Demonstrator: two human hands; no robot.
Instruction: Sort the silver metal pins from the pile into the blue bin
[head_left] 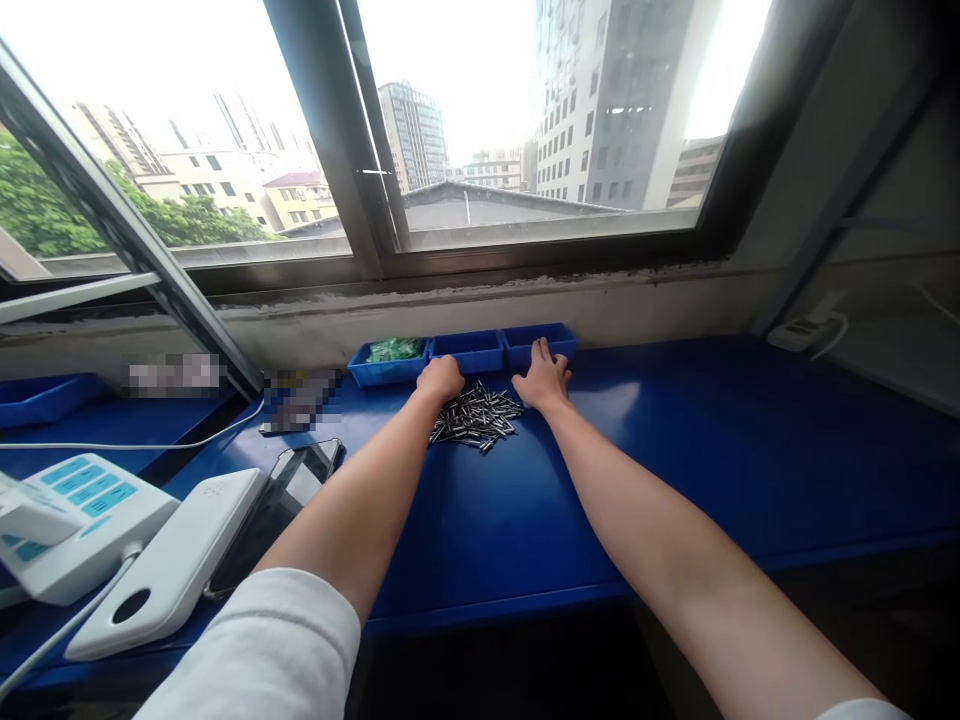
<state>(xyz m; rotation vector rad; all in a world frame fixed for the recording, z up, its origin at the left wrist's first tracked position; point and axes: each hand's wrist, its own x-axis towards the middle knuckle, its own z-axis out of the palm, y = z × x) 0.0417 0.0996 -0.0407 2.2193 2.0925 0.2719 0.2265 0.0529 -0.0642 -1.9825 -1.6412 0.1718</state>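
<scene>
A pile of small, slim metal rods [480, 415], dark and silvery, lies loose on the blue tabletop [480, 545]. At the pile's left edge is my left hand [441, 377], fingers curled in and mostly hidden, so I cannot make out what they hold. On the other side, my right hand [545, 380] has its thumb apart and its fingers stretched toward the right blue bin [568, 340]. Behind the pile stands the middle blue bin [480, 352]. The left blue bin [386, 374] holds green plastic-looking packets [395, 349].
To the left lie a dark phone [281, 510], a white power bank [169, 565] and a white power strip [90, 515] with cables. A metal shelf post [187, 290] rises at the left. The window wall [645, 300] bounds the table's back.
</scene>
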